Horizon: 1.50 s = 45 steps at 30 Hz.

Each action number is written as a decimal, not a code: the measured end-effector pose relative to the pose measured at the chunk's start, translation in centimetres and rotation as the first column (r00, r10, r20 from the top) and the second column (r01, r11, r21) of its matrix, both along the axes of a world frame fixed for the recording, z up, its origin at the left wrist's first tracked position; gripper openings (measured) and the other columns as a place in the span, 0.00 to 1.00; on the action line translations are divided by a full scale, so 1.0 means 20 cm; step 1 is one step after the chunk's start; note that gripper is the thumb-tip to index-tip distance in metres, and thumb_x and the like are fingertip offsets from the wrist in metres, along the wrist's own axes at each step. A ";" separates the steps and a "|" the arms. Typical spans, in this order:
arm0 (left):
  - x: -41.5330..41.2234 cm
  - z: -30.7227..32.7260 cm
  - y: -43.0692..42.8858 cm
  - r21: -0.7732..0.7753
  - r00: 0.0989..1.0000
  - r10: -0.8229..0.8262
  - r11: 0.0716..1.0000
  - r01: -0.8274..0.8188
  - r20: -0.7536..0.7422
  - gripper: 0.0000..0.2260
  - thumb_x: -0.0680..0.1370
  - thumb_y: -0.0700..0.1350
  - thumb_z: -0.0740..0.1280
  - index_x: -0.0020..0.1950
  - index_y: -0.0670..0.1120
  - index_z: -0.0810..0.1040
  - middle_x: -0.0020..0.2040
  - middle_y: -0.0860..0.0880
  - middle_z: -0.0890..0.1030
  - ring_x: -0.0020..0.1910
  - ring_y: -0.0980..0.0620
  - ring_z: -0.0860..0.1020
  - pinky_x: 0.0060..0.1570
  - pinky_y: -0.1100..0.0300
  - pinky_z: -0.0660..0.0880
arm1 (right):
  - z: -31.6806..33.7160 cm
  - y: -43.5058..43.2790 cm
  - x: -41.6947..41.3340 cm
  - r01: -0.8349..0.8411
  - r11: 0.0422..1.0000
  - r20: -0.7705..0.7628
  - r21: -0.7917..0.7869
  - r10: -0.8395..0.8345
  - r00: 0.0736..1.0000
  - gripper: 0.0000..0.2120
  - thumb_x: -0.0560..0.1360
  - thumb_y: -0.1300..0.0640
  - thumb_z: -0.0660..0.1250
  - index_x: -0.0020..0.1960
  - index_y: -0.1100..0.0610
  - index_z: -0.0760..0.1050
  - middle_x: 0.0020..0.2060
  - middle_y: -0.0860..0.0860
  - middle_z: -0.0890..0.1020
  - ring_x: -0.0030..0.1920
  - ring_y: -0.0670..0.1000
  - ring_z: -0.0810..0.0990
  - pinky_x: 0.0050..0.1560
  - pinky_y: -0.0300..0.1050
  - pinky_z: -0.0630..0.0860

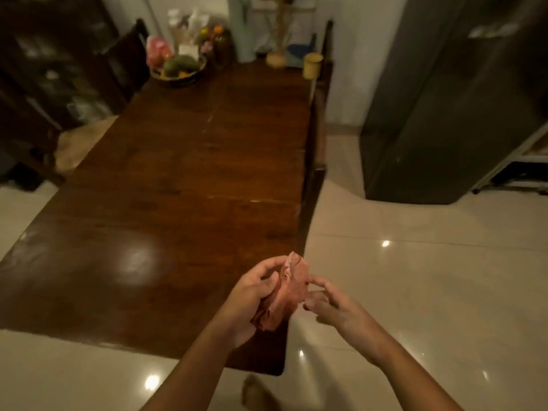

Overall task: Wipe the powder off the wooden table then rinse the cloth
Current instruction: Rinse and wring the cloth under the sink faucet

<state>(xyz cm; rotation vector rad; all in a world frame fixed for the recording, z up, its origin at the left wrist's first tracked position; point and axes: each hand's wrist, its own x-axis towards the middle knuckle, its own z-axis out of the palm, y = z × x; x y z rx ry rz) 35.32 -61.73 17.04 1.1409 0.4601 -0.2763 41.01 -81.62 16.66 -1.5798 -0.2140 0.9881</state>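
A crumpled pink cloth [287,292] is bunched in my left hand [252,298], held in the air above the near right corner of the dark wooden table [178,179]. My right hand [329,304] is just to the right of the cloth, with its fingertips touching the cloth's right edge. The tabletop is glossy and shows a faint pale line [252,200] near its right side. I cannot make out any clear patch of powder in this dim light.
At the table's far end stand a fruit basket [178,69], bottles [219,46], a small vase [275,59] and a yellow cup [312,65]. A dark fridge [450,99] stands to the right across the shiny tiled floor [415,277]. A dark cabinet [50,69] stands left.
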 end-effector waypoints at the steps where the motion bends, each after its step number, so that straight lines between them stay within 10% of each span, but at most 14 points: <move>1: 0.03 0.05 -0.13 -0.035 1.000 -0.027 0.999 0.027 0.010 0.16 0.85 0.45 0.57 0.72 0.48 0.71 0.65 0.42 0.80 0.64 0.41 0.78 0.67 0.42 0.71 | 0.06 -0.11 0.00 0.046 0.999 -0.016 0.026 -0.045 0.999 0.25 0.73 0.47 0.71 0.68 0.46 0.70 0.54 0.50 0.86 0.57 0.46 0.83 0.57 0.41 0.77; 6: 0.16 0.28 -0.80 -0.264 0.984 -0.093 0.955 0.132 0.154 0.17 0.83 0.46 0.62 0.71 0.42 0.73 0.66 0.34 0.76 0.66 0.36 0.76 0.64 0.42 0.74 | 0.26 -0.73 0.03 0.340 0.935 0.058 0.105 -0.347 0.936 0.24 0.72 0.55 0.75 0.65 0.54 0.72 0.49 0.60 0.85 0.50 0.54 0.85 0.59 0.49 0.80; 10: 0.30 0.40 -1.30 0.000 0.952 -0.216 0.975 0.222 0.218 0.16 0.76 0.40 0.72 0.64 0.43 0.78 0.55 0.32 0.81 0.48 0.34 0.81 0.48 0.41 0.80 | 0.38 -1.21 0.06 0.569 0.803 0.081 0.177 -0.588 0.805 0.20 0.72 0.61 0.75 0.60 0.53 0.75 0.49 0.58 0.85 0.47 0.56 0.86 0.49 0.51 0.83; 16: 0.60 0.53 -1.90 0.276 0.908 -0.328 0.926 0.256 0.261 0.11 0.79 0.35 0.67 0.59 0.44 0.82 0.52 0.43 0.86 0.53 0.43 0.84 0.52 0.52 0.81 | 0.50 -1.84 0.19 0.739 0.644 0.210 0.195 -0.764 0.610 0.20 0.73 0.63 0.75 0.61 0.49 0.74 0.45 0.54 0.85 0.46 0.55 0.86 0.45 0.48 0.83; 29: 1.56 0.68 -2.89 0.293 0.682 -0.617 0.787 0.543 0.393 0.10 0.81 0.42 0.65 0.60 0.44 0.81 0.52 0.43 0.86 0.51 0.45 0.84 0.44 0.55 0.80 | 0.61 -2.85 0.78 0.830 0.525 0.320 0.191 -0.832 0.452 0.14 0.79 0.58 0.68 0.64 0.54 0.79 0.52 0.58 0.86 0.53 0.61 0.84 0.59 0.59 0.80; 36: 2.02 0.83 -3.50 0.276 0.506 -0.756 0.635 0.721 0.416 0.10 0.82 0.44 0.62 0.61 0.46 0.79 0.53 0.45 0.85 0.53 0.46 0.84 0.51 0.51 0.81 | 0.70 -3.29 1.10 0.922 0.285 0.290 0.262 -0.935 0.207 0.11 0.81 0.54 0.65 0.63 0.53 0.74 0.54 0.52 0.85 0.57 0.53 0.84 0.59 0.49 0.80; 45: 2.36 0.86 -4.55 0.392 0.341 -0.824 0.527 0.754 0.453 0.09 0.82 0.42 0.62 0.60 0.48 0.80 0.51 0.49 0.86 0.50 0.50 0.85 0.46 0.57 0.83 | 0.63 -4.09 1.41 0.915 0.002 0.290 0.403 -0.949 -0.125 0.22 0.77 0.57 0.72 0.68 0.48 0.72 0.59 0.53 0.84 0.58 0.55 0.84 0.59 0.62 0.80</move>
